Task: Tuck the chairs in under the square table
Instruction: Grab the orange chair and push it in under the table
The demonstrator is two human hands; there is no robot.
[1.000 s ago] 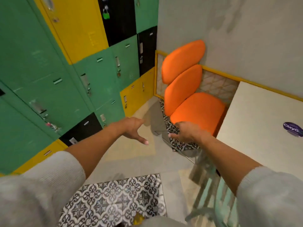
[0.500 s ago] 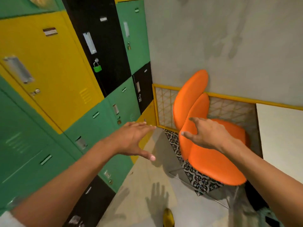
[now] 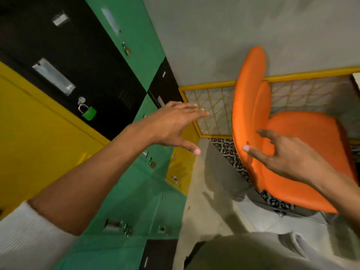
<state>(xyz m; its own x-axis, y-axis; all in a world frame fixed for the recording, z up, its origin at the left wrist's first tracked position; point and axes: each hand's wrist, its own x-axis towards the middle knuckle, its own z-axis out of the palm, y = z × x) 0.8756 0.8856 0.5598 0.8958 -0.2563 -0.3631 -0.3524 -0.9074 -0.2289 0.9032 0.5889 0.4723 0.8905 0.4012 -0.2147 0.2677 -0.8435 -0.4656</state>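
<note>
An orange chair with two stacked back pads stands at the right, its back toward the lockers and its seat pointing right. My right hand hovers in front of the lower back pad with fingers spread, holding nothing. My left hand is raised left of the chair back, fingers extended and apart, not touching it. Only a sliver of the square table shows at the right edge.
Green, yellow and black lockers fill the left side, close to my left arm. A yellow-framed mesh panel runs along the grey wall behind the chair. Patterned tiles lie under the chair.
The view has swung up and left, so the table has almost left the frame. Both hands have risen from the seat level toward the chair's back pads.
</note>
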